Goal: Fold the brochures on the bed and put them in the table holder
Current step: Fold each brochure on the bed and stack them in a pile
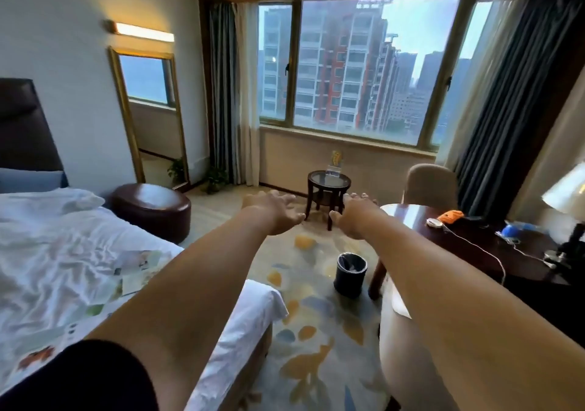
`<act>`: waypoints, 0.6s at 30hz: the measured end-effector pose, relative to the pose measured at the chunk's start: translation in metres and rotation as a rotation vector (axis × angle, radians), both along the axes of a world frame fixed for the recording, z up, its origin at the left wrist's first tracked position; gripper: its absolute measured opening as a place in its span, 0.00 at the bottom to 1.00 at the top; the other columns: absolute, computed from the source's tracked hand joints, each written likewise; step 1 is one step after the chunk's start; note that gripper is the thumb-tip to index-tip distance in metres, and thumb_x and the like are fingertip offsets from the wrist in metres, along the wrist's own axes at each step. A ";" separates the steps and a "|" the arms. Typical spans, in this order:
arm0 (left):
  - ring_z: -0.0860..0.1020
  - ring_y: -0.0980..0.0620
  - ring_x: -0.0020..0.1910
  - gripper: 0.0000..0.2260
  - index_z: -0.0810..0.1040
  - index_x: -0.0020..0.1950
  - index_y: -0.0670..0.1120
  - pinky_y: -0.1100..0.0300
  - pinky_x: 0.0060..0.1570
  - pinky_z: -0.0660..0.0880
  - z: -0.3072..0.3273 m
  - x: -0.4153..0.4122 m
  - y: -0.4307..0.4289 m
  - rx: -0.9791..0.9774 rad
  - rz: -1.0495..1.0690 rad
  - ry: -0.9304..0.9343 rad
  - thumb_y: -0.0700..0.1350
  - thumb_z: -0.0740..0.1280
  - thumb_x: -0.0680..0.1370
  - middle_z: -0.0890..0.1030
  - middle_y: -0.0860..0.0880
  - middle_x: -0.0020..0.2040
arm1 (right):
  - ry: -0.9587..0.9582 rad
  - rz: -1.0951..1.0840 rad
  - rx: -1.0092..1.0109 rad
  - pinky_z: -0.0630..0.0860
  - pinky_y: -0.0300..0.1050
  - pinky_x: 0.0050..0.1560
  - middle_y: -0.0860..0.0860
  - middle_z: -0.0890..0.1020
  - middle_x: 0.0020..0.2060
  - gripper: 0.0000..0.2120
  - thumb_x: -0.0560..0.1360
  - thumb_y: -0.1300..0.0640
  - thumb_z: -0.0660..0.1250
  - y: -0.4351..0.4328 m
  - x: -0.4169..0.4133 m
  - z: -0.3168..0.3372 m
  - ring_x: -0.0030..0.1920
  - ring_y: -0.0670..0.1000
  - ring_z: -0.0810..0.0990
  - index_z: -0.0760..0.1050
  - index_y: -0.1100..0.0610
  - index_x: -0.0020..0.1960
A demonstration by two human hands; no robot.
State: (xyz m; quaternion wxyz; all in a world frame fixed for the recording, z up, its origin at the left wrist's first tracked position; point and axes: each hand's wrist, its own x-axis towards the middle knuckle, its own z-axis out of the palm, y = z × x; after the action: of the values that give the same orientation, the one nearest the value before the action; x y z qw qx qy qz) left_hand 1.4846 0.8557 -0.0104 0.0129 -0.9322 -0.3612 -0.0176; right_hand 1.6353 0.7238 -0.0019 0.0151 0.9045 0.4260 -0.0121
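Partly hidden brochures (139,268), distant holder (335,164) blurry

Dim daylight from window (357,65); edges warped, perhaps soft.

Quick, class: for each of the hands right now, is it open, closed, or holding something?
Left hand: open, fingers spread, holding nothing.
Right hand: open, fingers spread, holding nothing.

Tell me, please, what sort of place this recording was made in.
Most likely a hotel room: a bed with white linen against a padded headboard, a desk with a lamp, and a small round table by a wide window facing high-rise blocks.
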 end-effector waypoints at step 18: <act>0.61 0.39 0.79 0.32 0.53 0.83 0.61 0.35 0.75 0.59 -0.049 -0.175 0.347 -0.069 0.743 0.091 0.70 0.52 0.81 0.57 0.48 0.83 | 0.082 0.852 0.070 0.47 0.60 0.80 0.55 0.53 0.83 0.35 0.83 0.40 0.57 0.478 -0.131 -0.053 0.82 0.60 0.49 0.52 0.54 0.83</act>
State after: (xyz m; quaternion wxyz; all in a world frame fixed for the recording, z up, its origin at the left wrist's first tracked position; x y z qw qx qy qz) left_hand 1.3100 1.2026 -0.0593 0.0032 -0.7373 -0.6743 0.0419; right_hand 1.5045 1.2016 -0.0554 -0.0289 0.6466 0.7619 -0.0262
